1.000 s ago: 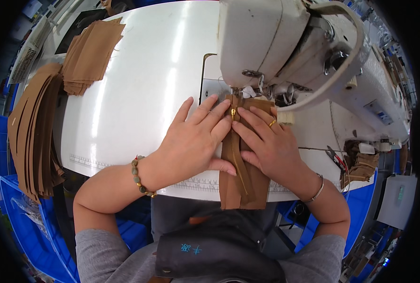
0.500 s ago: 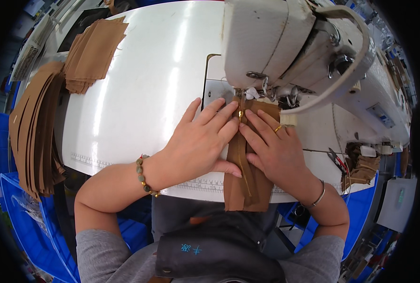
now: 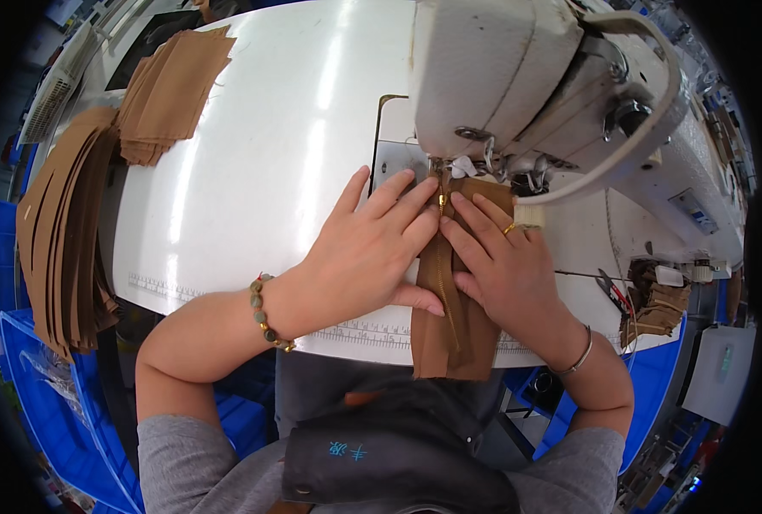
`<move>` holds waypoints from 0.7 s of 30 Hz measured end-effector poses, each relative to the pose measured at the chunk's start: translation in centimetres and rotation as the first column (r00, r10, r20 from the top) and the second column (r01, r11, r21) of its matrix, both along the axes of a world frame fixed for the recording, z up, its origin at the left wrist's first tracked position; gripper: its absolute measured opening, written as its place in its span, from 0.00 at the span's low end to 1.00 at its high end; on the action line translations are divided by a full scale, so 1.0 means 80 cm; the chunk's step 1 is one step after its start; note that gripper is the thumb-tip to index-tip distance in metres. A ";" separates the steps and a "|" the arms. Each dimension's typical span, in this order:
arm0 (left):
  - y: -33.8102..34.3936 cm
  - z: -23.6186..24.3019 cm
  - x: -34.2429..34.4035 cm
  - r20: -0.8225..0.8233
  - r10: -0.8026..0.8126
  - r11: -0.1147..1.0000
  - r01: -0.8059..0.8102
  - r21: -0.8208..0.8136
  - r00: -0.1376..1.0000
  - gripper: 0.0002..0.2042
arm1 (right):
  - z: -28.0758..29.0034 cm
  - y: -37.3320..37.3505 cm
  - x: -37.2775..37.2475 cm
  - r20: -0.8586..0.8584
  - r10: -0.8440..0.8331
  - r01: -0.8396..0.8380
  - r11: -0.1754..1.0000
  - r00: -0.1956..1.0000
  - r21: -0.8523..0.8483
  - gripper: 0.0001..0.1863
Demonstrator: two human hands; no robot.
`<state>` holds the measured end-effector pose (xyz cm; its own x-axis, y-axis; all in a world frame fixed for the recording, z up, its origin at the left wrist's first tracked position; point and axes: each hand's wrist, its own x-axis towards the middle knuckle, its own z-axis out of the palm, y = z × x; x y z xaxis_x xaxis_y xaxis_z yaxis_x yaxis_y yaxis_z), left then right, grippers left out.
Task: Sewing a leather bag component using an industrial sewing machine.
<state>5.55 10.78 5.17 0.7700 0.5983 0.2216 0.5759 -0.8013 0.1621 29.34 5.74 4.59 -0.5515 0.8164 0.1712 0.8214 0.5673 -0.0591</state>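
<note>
A strip of brown fabric (image 3: 429,347) lies on the white table under the head of a sewing machine (image 3: 492,77). Along it runs a brown zipper (image 3: 443,283) with brass teeth; its gold slider (image 3: 442,200) sits between my fingertips, just in front of the presser foot (image 3: 437,164). My left hand (image 3: 368,236) rests with spread fingers, its fingertips and thumb pressing the fabric's left side. From the right, my right hand (image 3: 514,265) lies flat over the fabric, fingers stretched beside the zipper. The fabric's far end is hidden beneath the machine head.
Stacked brown fabric pieces (image 3: 171,94) lie at the far left, with more long brown strips (image 3: 64,231) hanging at the table's left edge. Red-handled snips (image 3: 616,291) and bunched brown pieces (image 3: 659,304) lie at the right. Blue bins (image 3: 56,420) stand below the table.
The fabric and zipper slider have shifted slightly away from me, toward the presser foot. Both hands keep nearly the same flat pose on the fabric.
</note>
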 end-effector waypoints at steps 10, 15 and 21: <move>0.004 -0.001 0.002 -0.015 0.006 1.000 -0.006 0.031 1.000 0.49 | -0.004 0.007 -0.002 -0.056 0.002 0.003 0.996 0.998 0.090 0.37; 0.003 -0.001 0.001 -0.005 0.016 1.000 -0.016 0.025 1.000 0.49 | -0.001 0.007 -0.001 -0.045 0.015 -0.009 0.993 0.999 0.114 0.37; 0.002 -0.001 0.001 -0.001 0.020 1.000 -0.020 0.020 1.000 0.49 | -0.003 0.008 -0.001 -0.060 0.020 -0.015 0.996 0.998 0.090 0.36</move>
<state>5.60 10.91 5.11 0.7583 0.6090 0.2326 0.5921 -0.7927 0.1450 29.29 6.42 4.39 -0.5521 0.7865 0.2769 0.8076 0.5869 -0.0569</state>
